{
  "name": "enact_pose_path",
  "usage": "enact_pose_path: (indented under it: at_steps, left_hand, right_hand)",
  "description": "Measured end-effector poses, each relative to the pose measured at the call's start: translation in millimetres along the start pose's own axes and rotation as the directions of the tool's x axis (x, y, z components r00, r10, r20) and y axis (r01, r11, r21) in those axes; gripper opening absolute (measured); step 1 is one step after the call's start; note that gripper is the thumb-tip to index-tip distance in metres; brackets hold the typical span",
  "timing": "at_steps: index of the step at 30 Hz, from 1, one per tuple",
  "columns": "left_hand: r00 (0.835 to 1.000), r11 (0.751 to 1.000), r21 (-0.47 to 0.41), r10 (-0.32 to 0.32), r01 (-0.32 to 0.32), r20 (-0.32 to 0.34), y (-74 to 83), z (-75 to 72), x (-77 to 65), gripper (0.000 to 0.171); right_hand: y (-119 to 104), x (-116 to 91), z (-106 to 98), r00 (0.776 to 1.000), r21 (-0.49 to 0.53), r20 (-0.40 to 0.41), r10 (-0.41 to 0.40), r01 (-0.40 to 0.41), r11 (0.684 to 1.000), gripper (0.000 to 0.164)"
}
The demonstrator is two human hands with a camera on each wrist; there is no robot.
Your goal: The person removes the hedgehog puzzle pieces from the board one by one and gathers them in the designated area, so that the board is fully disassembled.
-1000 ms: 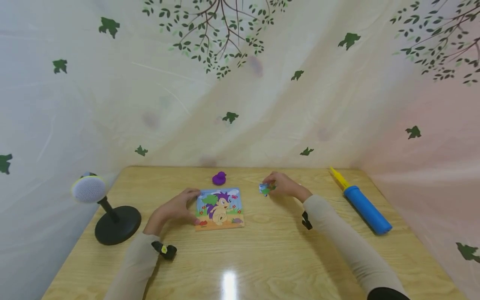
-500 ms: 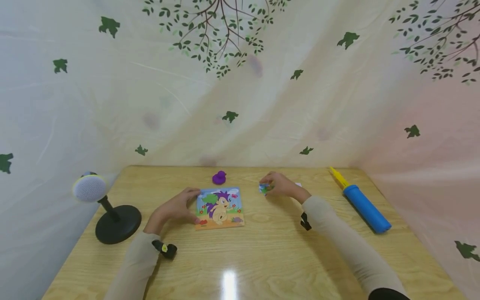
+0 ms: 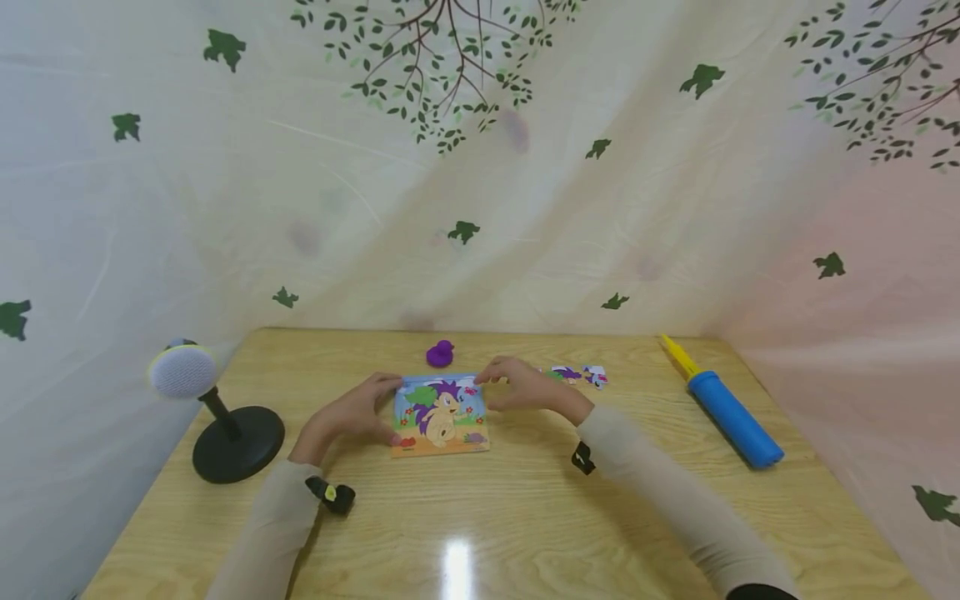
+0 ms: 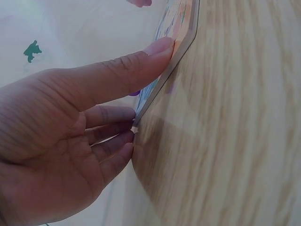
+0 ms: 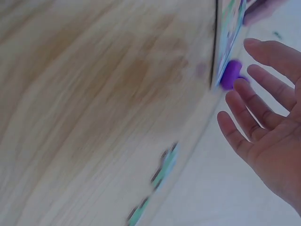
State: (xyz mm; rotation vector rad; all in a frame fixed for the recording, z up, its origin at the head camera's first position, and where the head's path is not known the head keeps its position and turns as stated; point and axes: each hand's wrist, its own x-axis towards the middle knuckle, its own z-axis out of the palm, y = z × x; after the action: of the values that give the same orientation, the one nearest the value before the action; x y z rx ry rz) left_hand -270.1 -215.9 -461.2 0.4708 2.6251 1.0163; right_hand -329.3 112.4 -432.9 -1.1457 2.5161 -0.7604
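Observation:
A picture puzzle board [image 3: 441,417] with a purple-haired hedgehog lies flat on the table. My left hand [image 3: 356,414] grips its left side, thumb at the near corner and fingers at the far one. In the left wrist view the thumb of my left hand [image 4: 94,113] lies on the board's thick edge. Beside the board's upper right corner is my right hand [image 3: 525,387], its fingers spread apart and nothing between them in the right wrist view. Loose jigsaw pieces, a purple one [image 3: 567,374] and a blue-white one [image 3: 596,377], lie right of that hand.
Behind the board sits a purple rubber duck [image 3: 440,353]. A round mesh-headed device on a black stand [image 3: 238,444] is at the left. On the right lies a blue hand pump [image 3: 735,419] with a yellow nozzle. A leaf-print curtain [image 3: 480,192] hangs behind the wooden table [image 3: 525,517].
My right hand has let go of the jigsaw piece and moved left to the board's right edge, uncovering the loose pieces. My left hand has kept its place.

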Motion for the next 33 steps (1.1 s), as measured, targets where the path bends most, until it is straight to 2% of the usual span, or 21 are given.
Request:
enact_pose_path:
  at_steps: [5, 11, 21, 26, 33]
  left_hand:
    - [1.0, 1.0, 0.002, -0.005, 0.005, 0.006, -0.7, -0.4, 0.6, 0.098]
    - [1.0, 1.0, -0.005, -0.029, 0.029, 0.005, -0.1, -0.4, 0.5, 0.098]
    - [1.0, 1.0, -0.003, -0.015, 0.015, 0.004, -1.1, -1.2, 0.9, 0.1]
    - [1.0, 1.0, 0.005, -0.005, 0.005, 0.002, -0.9, -1.6, 0.8, 0.101]
    - [1.0, 1.0, 0.002, -0.015, 0.015, 0.005, -0.8, -0.8, 0.5, 0.101]
  right_hand:
    - [-16, 13, 11, 0.997, 0.003, 0.077, -0.024, 0.024, 1.0, 0.045]
    - [-29, 24, 19, 0.989, -0.076, 0.142, -0.048, 0.059, 0.995, 0.049]
    - [-37, 39, 21, 0.973, -0.191, 0.227, -0.039, 0.083, 0.978, 0.051]
    - [-36, 43, 21, 0.969, -0.159, 0.246, -0.014, 0.054, 0.986, 0.055]
    - [-30, 47, 20, 0.966, -0.047, 0.256, -0.025, 0.039, 0.998, 0.055]
